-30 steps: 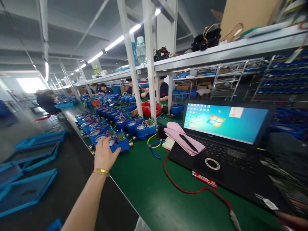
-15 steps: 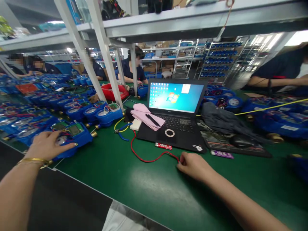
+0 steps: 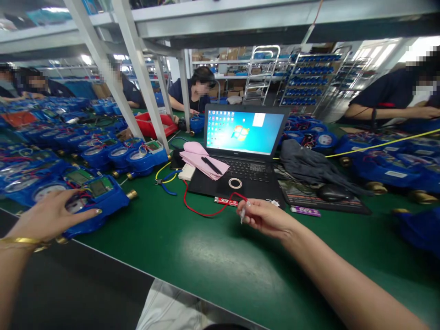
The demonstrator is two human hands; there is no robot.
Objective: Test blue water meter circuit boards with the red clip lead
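Note:
My left hand (image 3: pixel 57 211) lies over a blue water meter (image 3: pixel 106 196) at the table's left front, its thumb stretched across the near side and its other fingers partly hidden behind. This meter has an uncovered green circuit board with a small display, and a brass fitting (image 3: pixel 131 194) sticks out at its right end. My right hand (image 3: pixel 266 215) is raised a little above the table before the laptop, pinching the end of a red cable (image 3: pixel 202 214). A small clear or whitish tip (image 3: pixel 242 216) shows at its fingertips. The cable runs left to a white box (image 3: pixel 186 172).
A laptop (image 3: pixel 237 160) stands open, with a pink cloth (image 3: pixel 202 158) and black pen on it. Pliers (image 3: pixel 167 183), a red marker-like stick (image 3: pixel 225 200), a purple one (image 3: pixel 305 211), a keyboard and a mouse (image 3: pixel 334 193) lie around. More blue meters line both sides; shelf posts rise behind; co-workers sit beyond.
My right hand has lifted off the table with the cable end and turned, so the pale tip shows. My left hand stays at the meter. The whole view has shifted slightly.

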